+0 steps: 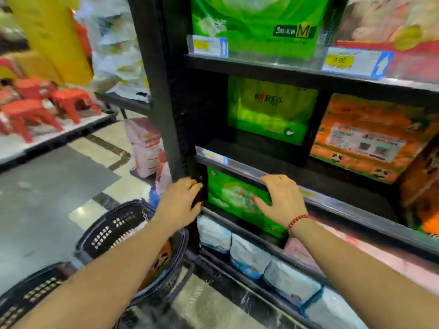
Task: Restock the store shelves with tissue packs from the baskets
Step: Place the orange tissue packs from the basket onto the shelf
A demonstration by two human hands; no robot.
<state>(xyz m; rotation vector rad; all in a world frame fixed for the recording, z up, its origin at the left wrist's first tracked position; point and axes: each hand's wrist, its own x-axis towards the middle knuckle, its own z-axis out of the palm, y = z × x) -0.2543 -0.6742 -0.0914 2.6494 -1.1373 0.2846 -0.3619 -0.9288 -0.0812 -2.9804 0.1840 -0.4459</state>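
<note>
A green tissue pack (234, 198) stands in the lower shelf bay of a black shelf unit (166, 91). My left hand (180, 200) is curled around the pack's left edge, by the upright. My right hand (282, 200), with a red bead bracelet at the wrist, presses flat against the pack's front right part. Two dark baskets stand on the floor at lower left; the nearer basket (114, 231) holds an orange pack (164, 260), partly hidden behind my left forearm.
Another green pack (270, 110) and an orange pack (368, 136) sit on the shelf above. Pale blue-white packs (249, 255) line the bottom shelf. Price-tag rails (356, 62) edge the shelves. Red stools (35, 103) stand on a low shelf at far left; a tiled aisle lies between.
</note>
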